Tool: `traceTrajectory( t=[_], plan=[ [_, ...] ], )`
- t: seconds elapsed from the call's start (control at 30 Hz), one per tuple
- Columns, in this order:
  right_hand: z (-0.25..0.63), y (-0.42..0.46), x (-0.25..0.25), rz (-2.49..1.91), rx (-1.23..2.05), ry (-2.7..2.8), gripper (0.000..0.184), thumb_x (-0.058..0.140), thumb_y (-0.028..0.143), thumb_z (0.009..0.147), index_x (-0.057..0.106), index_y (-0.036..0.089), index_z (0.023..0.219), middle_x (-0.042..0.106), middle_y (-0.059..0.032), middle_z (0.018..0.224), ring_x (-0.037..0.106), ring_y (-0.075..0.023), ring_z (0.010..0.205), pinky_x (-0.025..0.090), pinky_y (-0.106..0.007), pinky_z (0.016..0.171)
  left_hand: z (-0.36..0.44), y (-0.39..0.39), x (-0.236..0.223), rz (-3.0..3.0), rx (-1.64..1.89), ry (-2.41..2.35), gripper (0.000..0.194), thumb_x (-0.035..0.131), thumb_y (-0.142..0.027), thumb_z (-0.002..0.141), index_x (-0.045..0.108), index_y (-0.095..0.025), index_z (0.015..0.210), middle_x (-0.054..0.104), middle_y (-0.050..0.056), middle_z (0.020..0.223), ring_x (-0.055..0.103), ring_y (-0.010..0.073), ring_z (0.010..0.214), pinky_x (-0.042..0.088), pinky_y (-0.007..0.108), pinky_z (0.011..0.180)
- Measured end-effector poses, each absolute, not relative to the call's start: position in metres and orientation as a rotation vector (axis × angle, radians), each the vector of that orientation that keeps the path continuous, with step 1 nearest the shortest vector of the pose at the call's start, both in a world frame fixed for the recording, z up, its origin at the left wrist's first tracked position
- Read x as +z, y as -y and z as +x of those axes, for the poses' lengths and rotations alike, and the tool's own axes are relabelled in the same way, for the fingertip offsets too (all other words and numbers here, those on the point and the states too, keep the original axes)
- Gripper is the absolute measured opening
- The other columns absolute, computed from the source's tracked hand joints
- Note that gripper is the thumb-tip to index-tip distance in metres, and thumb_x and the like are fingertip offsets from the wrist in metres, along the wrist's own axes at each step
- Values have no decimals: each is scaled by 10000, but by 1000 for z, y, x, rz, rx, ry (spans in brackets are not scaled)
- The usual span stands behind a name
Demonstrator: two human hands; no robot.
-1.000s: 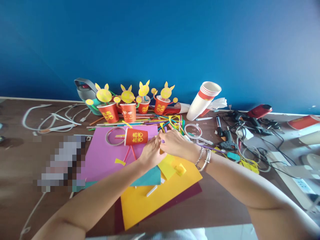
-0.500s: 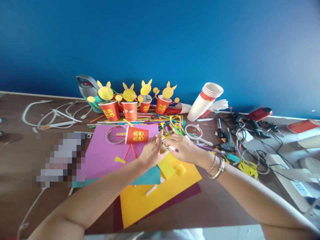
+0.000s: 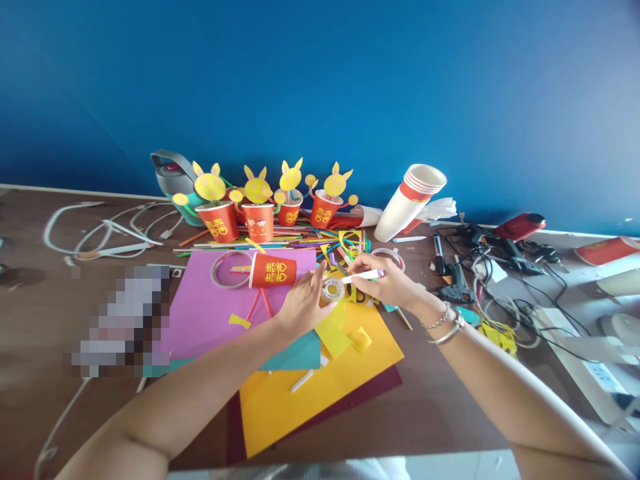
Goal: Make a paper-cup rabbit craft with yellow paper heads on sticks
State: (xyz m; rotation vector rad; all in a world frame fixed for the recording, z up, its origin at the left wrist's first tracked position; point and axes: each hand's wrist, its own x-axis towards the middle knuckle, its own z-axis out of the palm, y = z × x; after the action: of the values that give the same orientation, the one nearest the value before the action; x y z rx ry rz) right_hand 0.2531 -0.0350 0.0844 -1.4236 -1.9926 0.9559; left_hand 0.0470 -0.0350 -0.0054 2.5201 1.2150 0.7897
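My left hand (image 3: pixel 303 298) lies over the yellow paper, its thumb and fingers around a small tape roll (image 3: pixel 333 289) with a white ring. Just right of the roll, my right hand (image 3: pixel 387 280) pinches a white marker (image 3: pixel 367 275) with a purple end. The marker's other end points left, close to the roll's edge; I cannot tell if it touches. Beneath are a small yellow sheet (image 3: pixel 333 335) and a larger orange-yellow sheet (image 3: pixel 295 417). A red paper cup (image 3: pixel 273 270) with pink straw-like legs lies on its side left of my left hand.
Red cups with yellow rabbit heads (image 3: pixel 324 208) stand along the wall. Right of them leans a stack of paper cups (image 3: pixel 405 207). Colored sticks (image 3: pixel 300 239), a glue gun (image 3: pixel 454 283), tangled cables and a power strip (image 3: pixel 583 353) crowd the table. A purple sheet (image 3: pixel 200 320) lies left.
My right hand has drawn back to the right from the tape roll, and the marker now lies flatter, its purple end farther right and higher. My left hand stays in place.
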Motion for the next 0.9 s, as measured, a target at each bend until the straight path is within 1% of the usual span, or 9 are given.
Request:
traceTrajectory(
  t=[0.07,0.17,0.23,0.33,0.4,0.57,0.7,0.8,0.9],
  plan=[
    [251,38,83,-1392,899,2058,43,582,210,780,591,190,817,645,6,752,548,-113,615,404,-227,564,47,35,-5,2518,775,-1221,919,641,-241,792,33,-200,1479,642,111,1108,618,268,1027,548,404,840],
    [245,43,80,-1342,784,2174,25,569,185,792,589,187,778,636,7,729,545,-112,637,396,-229,595,47,35,-5,2517,774,-1213,899,645,-249,795,62,-188,1478,640,122,1116,614,271,1039,549,398,847],
    [242,45,77,-1305,684,2248,29,569,181,801,596,191,807,640,2,759,547,-119,666,398,-238,625,47,35,-5,2526,791,-1204,890,646,-252,793,81,-189,1477,631,131,1143,613,275,1051,548,403,854],
    [238,46,73,-1247,545,2358,67,566,168,806,600,193,858,649,-25,838,569,-153,771,413,-270,706,46,35,-5,2530,816,-1206,877,651,-253,782,117,-194,1474,617,143,1179,616,284,1064,548,416,856],
    [235,46,72,-1216,475,2416,80,561,150,801,597,190,860,642,-39,847,572,-171,810,417,-290,740,46,34,-5,2524,813,-1203,870,651,-247,779,129,-187,1472,621,145,1166,618,286,1062,548,417,854],
    [228,46,75,-1172,367,2514,82,541,113,793,580,180,819,606,-31,778,547,-168,764,406,-290,734,46,34,-5,2535,775,-1187,883,650,-249,785,103,-162,1473,622,154,1147,613,292,1055,545,429,855],
    [226,47,80,-1191,274,2606,70,522,122,802,567,174,787,588,-28,739,512,-165,731,384,-293,723,47,33,-5,2543,780,-1192,883,641,-250,787,94,-171,1475,630,142,1135,614,291,1048,547,425,848],
    [222,46,84,-1284,230,2654,67,518,151,799,572,170,765,579,-34,717,499,-167,709,363,-293,692,47,33,-6,2551,816,-1198,904,644,-231,776,79,-178,1480,639,135,1125,621,290,1040,550,418,845],
    [214,44,89,-1451,252,2651,93,525,198,790,612,167,798,591,-47,723,514,-172,690,344,-288,652,47,33,-7,2567,833,-1193,909,646,-210,766,83,-174,1479,644,137,1114,632,284,1017,555,409,836]
  ],
)
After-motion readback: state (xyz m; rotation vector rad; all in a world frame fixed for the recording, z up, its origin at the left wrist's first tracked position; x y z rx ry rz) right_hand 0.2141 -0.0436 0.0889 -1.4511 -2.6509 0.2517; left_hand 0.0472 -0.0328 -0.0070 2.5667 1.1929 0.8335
